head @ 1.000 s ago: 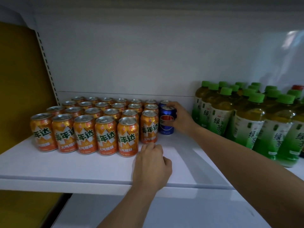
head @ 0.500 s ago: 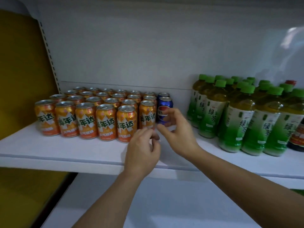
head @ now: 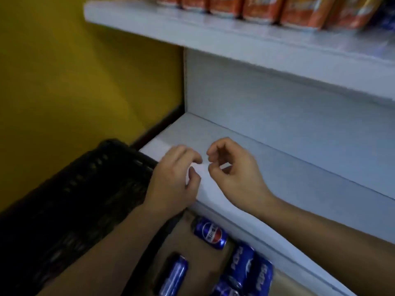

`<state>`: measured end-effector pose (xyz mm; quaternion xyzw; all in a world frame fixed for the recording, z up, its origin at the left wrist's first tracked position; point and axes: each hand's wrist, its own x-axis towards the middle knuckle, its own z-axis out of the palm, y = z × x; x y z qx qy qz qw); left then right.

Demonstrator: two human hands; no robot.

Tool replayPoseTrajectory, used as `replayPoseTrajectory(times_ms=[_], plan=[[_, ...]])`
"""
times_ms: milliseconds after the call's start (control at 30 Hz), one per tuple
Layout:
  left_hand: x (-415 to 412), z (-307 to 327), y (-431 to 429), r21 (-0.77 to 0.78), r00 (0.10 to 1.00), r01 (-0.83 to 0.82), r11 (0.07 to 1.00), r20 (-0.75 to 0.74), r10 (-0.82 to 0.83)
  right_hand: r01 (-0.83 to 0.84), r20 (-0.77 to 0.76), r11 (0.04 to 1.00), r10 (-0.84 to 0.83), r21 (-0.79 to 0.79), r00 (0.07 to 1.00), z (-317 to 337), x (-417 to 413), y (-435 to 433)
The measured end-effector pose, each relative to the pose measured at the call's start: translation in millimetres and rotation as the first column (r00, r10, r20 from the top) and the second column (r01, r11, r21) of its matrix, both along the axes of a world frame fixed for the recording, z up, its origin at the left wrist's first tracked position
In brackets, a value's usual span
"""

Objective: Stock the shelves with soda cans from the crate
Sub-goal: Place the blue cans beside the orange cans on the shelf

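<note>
Presently empty-handed: left grip [head: 173, 180] and right grip [head: 239, 174] both released, fingers loosely curled around nothing, fingertips nearly meeting.

Directly beneath both grips: front lip of the bare lower shelf [head: 277, 167].

Below the grips and nearer the camera: blue soda cans [head: 210, 233] lying on their sides on a brown base [head: 201, 261], close against the shelf's front face. At least four visible, two of them pressed together lowest right.

Just left of the left grip: black lattice wall of the crate [head: 85, 199].

Well above both grips: upper shelf [head: 213, 37] carrying a tight row of orange cans [head: 260, 9], blurred.

Up and to the left of the left grip: yellow wall [head: 64, 60].

Judged step: reach down for the next can. Stocking unfinished, given the cans lying below.

Hazards from here:
1. Knuckles or wrist striking the lower shelf's lip on descent, owing to cans lying so near its face.
2. Weak hold on a sideways can, with its smooth round wall likely to roll away if pinched off-centre or nudged first.
3. Dropped or dented can if lifted by one end and swung upright in mid-air.
4. On delivery, toppling of the orange front row if brushed by a passing wrist, owing to close packing at the upper shelf's edge.
</note>
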<state>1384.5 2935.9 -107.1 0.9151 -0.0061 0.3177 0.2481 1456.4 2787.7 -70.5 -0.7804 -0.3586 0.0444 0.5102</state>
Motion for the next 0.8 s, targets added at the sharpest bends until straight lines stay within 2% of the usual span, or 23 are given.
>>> replayPoseTrajectory(times_ms=[100, 167, 233, 333, 367, 400, 467, 500, 533, 567, 700, 800], plan=[[-42, -73, -5, -0.089, 0.973, -0.089, 0.992, -0.221, 0.067, -0.08, -0.033, 0.973, 0.074, -0.216, 0.997, -75, -1, 17], [-60, -108, -10, -0.026, 0.952, -0.061, 0.998, -0.302, 0.05, -0.152, -0.051, 0.919, 0.143, -0.364, 0.988, -121, -5, 21], [-68, -131, -19, 0.049, 0.93, 0.005, 0.999, -0.367, 0.013, -0.236, -0.048, 0.83, 0.247, -0.506, 0.968, -162, -12, 20], [-72, -158, -38, 0.035, 0.9, 0.001, 0.999, -0.436, 0.015, -0.293, -0.02, 0.68, 0.379, -0.672, 0.925, -214, -19, 9], [-76, -166, -45, 0.027, 0.855, -0.066, 0.997, -0.514, 0.07, -0.278, -0.04, 0.642, 0.36, -0.715, 0.932, -226, -21, 4], [-82, -178, -49, 0.044, 0.764, -0.149, 0.988, -0.629, 0.143, -0.244, -0.043, 0.582, 0.337, -0.776, 0.94, -236, -23, 0], [-99, -206, -51, 0.11, 0.49, -0.24, 0.965, -0.844, 0.218, -0.173, -0.008, 0.454, 0.342, -0.874, 0.94, -251, -28, -6], [-108, -218, -52, 0.117, 0.378, -0.252, 0.961, -0.902, 0.209, -0.141, 0.023, 0.414, 0.367, -0.899, 0.93, -257, -31, -8], [-115, -227, -53, 0.121, 0.311, -0.264, 0.957, -0.928, 0.203, -0.114, 0.047, 0.393, 0.376, -0.912, 0.926, -259, -34, -8], [-121, -236, -55, 0.124, 0.282, -0.276, 0.953, -0.938, 0.204, -0.082, 0.076, 0.378, 0.384, -0.922, 0.92, -260, -36, -8], [-124, -252, -56, 0.141, 0.316, -0.342, 0.929, -0.914, 0.255, 0.023, 0.181, 0.317, 0.477, -0.948, 0.86, -266, -37, -6], [-122, -257, -55, 0.088, 0.343, -0.38, 0.921, -0.911, 0.229, -0.017, 0.139, 0.303, 0.487, -0.953, 0.862, -266, -32, -3]])
